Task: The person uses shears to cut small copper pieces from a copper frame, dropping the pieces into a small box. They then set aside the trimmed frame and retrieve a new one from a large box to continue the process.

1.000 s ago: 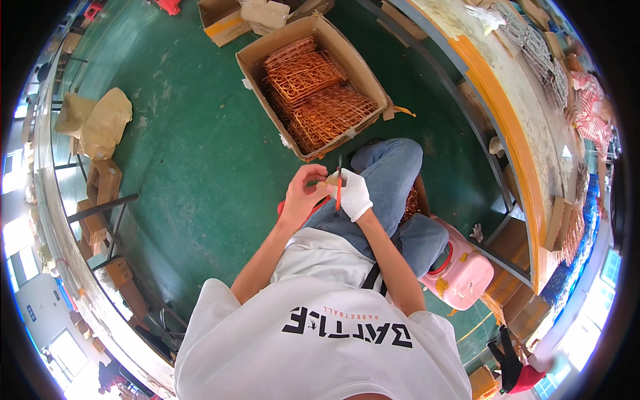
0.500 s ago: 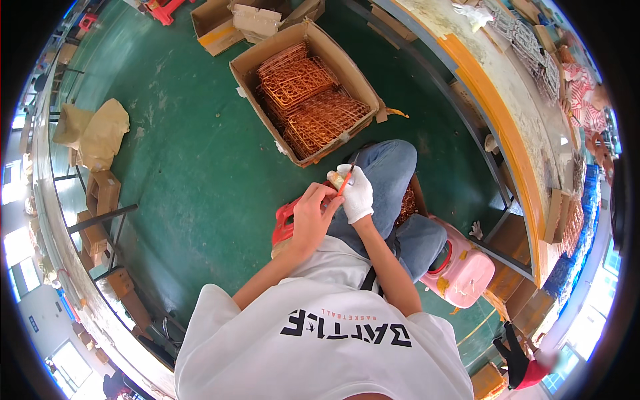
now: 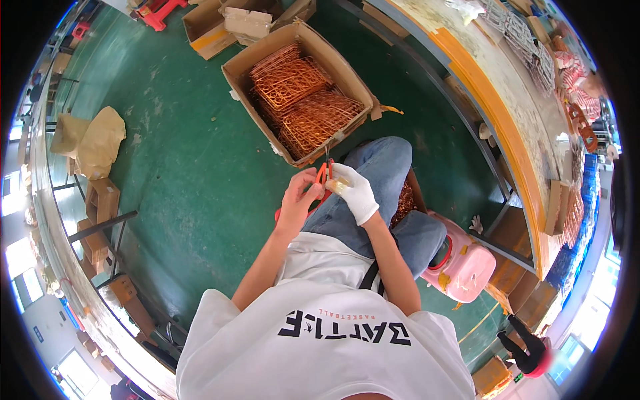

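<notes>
My bare left hand (image 3: 294, 200) and my gloved right hand (image 3: 361, 199) meet above my lap, close to my raised knee. Between them is a small hand tool with red-orange handles (image 3: 321, 176), which looks like pliers; its thin dark tip points away from me. The left fingertips pinch at the handles. White knit covers my right hand, yellowed at the fingertips, and its fingers are closed against the tool. Just beyond my hands stands a cardboard box (image 3: 235, 90) filled with stacked copper-coloured wire frames (image 3: 293, 83). Whether any small piece sits in my fingers is hidden.
A pink plastic container (image 3: 470, 273) stands at my right, near a loose glove (image 3: 476, 225). Copper-coloured pieces (image 3: 405, 202) show beside my leg. A long workbench edged in orange (image 3: 490, 107) curves along the right. Cartons (image 3: 102, 195) line the left. Another person (image 3: 530, 347) is at lower right.
Both hands have shifted slightly left and away from the lap. The tool has turned more upright and its two handles now show apart. My right hand has rolled, showing its yellowed fingertips.
</notes>
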{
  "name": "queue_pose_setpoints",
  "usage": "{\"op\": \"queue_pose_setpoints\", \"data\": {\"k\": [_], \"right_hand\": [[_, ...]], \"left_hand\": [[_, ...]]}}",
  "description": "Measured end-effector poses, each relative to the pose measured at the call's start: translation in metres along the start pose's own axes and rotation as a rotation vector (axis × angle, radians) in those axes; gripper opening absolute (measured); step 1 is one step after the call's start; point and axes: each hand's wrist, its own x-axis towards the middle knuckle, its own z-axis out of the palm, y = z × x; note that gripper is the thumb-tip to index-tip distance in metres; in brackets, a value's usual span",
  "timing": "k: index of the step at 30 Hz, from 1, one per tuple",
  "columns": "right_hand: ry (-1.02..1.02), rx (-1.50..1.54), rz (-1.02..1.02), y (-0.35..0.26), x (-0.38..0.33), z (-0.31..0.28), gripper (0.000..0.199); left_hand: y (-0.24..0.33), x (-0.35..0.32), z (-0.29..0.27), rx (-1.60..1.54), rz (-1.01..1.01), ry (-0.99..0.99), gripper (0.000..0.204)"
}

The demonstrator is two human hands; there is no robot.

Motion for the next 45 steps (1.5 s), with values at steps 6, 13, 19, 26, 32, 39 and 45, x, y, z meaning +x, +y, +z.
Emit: {"op": "queue_pose_setpoints", "data": {"k": [6,13,19,26,32,39,45], "right_hand": [[0.121,-0.084,-0.07,0.005,-0.011,-0.001,0.049],[0.131,-0.251,-0.191,0.001,-0.03,-0.012,0.052],[0.01,0.049,-0.154,-0.008,-0.045,-0.021,0.049],[0.015,0.109,-0.117,0.001,-0.042,-0.02,0.043],[0.002,0.037,-0.071,0.001,-0.036,-0.02,0.038],[0.098,-0.183,-0.12,-0.002,-0.035,-0.035,0.041],[0.099,-0.122,-0.107,0.0,-0.035,-0.039,0.038]], "left_hand": [[-0.007,-0.003,-0.019,-0.572,-0.432,-0.349,0.01],[-0.002,-0.009,-0.023,-0.251,-0.121,-0.508,0.011],[0.001,-0.014,-0.003,-0.332,-0.041,-0.657,0.008],[-0.016,0.0,-0.012,-0.398,-0.228,-0.673,0.013],[-0.02,0.007,-0.005,-0.36,-0.262,-0.661,0.013],[-0.001,0.017,-0.006,-0.315,-0.324,-0.605,0.008],[-0.014,0.028,-0.02,-0.138,-0.343,-0.587,0.01]]}}
